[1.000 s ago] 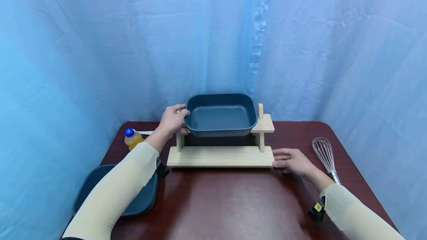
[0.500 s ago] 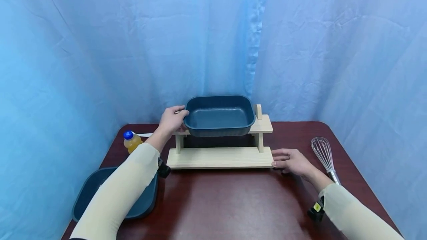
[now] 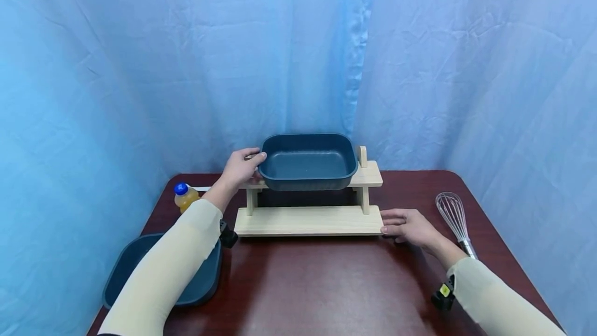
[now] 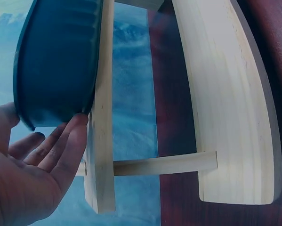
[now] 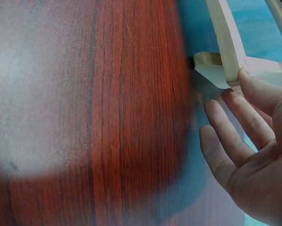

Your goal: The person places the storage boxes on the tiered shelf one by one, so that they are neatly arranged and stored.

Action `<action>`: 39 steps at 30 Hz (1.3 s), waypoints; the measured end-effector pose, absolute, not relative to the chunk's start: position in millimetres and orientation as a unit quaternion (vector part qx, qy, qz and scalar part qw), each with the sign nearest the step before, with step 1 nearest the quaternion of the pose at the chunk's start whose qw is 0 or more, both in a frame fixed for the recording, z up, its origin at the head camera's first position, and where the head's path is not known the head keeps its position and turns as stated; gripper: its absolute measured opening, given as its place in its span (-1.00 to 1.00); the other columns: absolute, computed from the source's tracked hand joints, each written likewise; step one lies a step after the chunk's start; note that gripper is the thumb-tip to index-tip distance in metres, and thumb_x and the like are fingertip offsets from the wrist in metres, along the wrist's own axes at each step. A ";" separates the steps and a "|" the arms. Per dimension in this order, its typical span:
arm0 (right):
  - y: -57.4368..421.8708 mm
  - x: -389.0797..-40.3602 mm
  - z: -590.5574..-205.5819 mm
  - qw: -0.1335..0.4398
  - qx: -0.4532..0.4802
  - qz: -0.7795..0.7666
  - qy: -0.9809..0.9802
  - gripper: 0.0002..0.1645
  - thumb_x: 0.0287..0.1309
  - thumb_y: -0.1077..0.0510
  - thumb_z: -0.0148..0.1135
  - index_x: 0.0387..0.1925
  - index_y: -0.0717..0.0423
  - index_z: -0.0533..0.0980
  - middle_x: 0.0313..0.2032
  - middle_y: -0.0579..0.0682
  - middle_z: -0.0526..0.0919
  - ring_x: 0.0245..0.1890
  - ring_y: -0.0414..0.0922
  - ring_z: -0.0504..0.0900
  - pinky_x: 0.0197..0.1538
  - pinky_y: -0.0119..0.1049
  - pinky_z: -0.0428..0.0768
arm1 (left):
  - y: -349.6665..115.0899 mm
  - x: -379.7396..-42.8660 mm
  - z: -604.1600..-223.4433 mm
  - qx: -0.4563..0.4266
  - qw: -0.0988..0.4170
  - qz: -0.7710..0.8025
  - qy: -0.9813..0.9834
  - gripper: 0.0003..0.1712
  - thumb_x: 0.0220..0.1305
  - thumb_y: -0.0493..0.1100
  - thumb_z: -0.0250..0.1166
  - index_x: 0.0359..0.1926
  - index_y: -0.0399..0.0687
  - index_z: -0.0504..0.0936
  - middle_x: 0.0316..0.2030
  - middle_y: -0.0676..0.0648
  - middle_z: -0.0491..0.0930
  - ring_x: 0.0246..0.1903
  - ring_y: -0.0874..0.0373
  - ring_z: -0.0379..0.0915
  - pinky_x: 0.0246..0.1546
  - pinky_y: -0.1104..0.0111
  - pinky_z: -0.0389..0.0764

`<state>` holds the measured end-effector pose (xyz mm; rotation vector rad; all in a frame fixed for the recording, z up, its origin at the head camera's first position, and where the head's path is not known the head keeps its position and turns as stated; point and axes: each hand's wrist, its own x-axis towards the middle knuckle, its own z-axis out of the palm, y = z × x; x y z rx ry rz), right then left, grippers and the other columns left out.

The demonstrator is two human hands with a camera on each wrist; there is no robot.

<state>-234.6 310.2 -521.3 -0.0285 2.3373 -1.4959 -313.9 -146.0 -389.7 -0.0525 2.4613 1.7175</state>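
Note:
A dark blue rectangular basin point(image 3: 308, 165) rests on the upper tier of a two-tier wooden rack point(image 3: 308, 220). My left hand point(image 3: 240, 167) holds the basin's left end, thumb at the rim and fingertips at its lower edge. In the left wrist view those fingers point(image 4: 68, 148) lie beside the upper shelf's end. At the lower shelf's right end is my right hand point(image 3: 408, 227). Its thumb touches the shelf corner in the right wrist view, the index fingertip just below it, while the other fingers point(image 5: 225, 127) are extended and apart.
A second blue basin point(image 3: 205, 284) lies at the table's left edge, partly hidden by my left sleeve. Behind it stand a blue-capped bottle of orange liquid point(image 3: 186, 198) and a thin white item point(image 3: 200, 189). A whisk point(image 3: 454, 217) lies right of my right hand. Blue curtains surround the table.
Over the last second the basin's far rim appears slightly lower, and the whole view has shifted a little. Both hands keep their places at the basin and the rack.

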 end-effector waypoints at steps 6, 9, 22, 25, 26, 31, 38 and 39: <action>311.6 -235.1 -521.3 0.181 -0.018 -0.527 0.830 -0.21 0.22 0.08 0.47 0.39 0.29 0.42 0.14 0.29 0.68 -0.06 -0.01 0.80 -0.13 -0.02 0.75 | -159.2 -298.4 -383.2 -0.010 0.068 0.574 0.816 -0.34 0.55 0.10 0.14 0.53 -0.03 0.33 0.16 -0.25 0.62 -0.03 -0.14 0.72 0.03 0.01 0.73; 311.9 -235.1 -521.2 0.181 -0.024 -0.523 0.833 -0.21 0.22 0.07 0.47 0.39 0.29 0.42 0.14 0.29 0.68 -0.06 0.00 0.80 -0.13 -0.02 0.76 | -169.6 -282.2 -382.8 -0.007 0.062 0.563 0.824 -0.39 0.55 0.05 0.15 0.49 -0.04 0.38 0.16 -0.23 0.63 0.01 -0.16 0.69 0.06 0.01 0.71; 308.4 -235.1 -515.6 0.173 -0.039 -0.500 0.848 -0.25 0.24 0.11 0.45 0.37 0.32 0.43 0.14 0.32 0.67 -0.06 0.00 0.79 -0.11 -0.01 0.76 | -246.2 -180.2 -409.4 -0.020 0.020 0.518 0.855 -0.30 0.43 0.31 0.21 0.40 0.05 0.48 0.22 -0.19 0.60 0.04 -0.04 0.68 -0.03 0.22 0.76; 307.7 -235.1 -516.7 0.174 -0.042 -0.498 0.848 -0.25 0.24 0.10 0.46 0.36 0.32 0.43 0.14 0.32 0.67 -0.05 0.01 0.79 -0.11 0.00 0.76 | -267.4 -155.8 -416.8 -0.040 0.014 0.510 0.859 -0.26 0.46 0.32 0.16 0.44 -0.01 0.44 0.27 -0.23 0.55 0.08 0.01 0.66 -0.01 0.24 0.75; 307.4 -235.3 -517.3 0.174 -0.044 -0.497 0.849 -0.25 0.24 0.10 0.46 0.36 0.32 0.44 0.14 0.32 0.67 -0.05 0.00 0.79 -0.10 0.00 0.76 | -274.8 -148.2 -419.3 -0.050 0.011 0.505 0.862 -0.24 0.45 0.33 0.15 0.45 -0.01 0.42 0.29 -0.23 0.54 0.06 0.08 0.66 -0.02 0.27 0.75; 307.8 -235.8 -519.3 0.179 -0.045 -0.488 0.853 -0.23 0.23 0.05 0.47 0.36 0.30 0.44 0.14 0.30 0.67 -0.04 -0.01 0.79 -0.08 -0.01 0.77 | -312.2 -116.0 -430.7 -0.098 -0.014 0.493 0.864 -0.24 0.48 0.30 0.13 0.49 -0.04 0.38 0.24 -0.08 0.60 -0.07 0.53 0.59 -0.11 0.44 0.72; 310.4 -238.3 -516.6 0.179 -0.058 -0.491 0.851 -0.25 0.24 0.08 0.46 0.36 0.34 0.43 0.14 0.33 0.67 -0.06 0.00 0.79 -0.12 -0.01 0.77 | -354.7 -90.1 -445.3 -0.155 -0.048 0.482 0.861 -0.20 0.46 0.22 0.22 0.50 -0.15 0.35 -0.06 0.55 0.46 -0.12 0.79 0.39 -0.19 0.70 0.55; 310.4 -238.9 -516.4 0.179 -0.064 -0.493 0.849 -0.25 0.25 0.09 0.45 0.37 0.35 0.42 0.14 0.34 0.66 -0.06 0.02 0.80 -0.13 0.00 0.76 | -359.2 -87.7 -447.7 -0.164 -0.046 0.473 0.865 -0.18 0.46 0.23 0.21 0.51 -0.15 0.33 0.01 0.46 0.51 -0.11 0.80 0.35 -0.21 0.73 0.52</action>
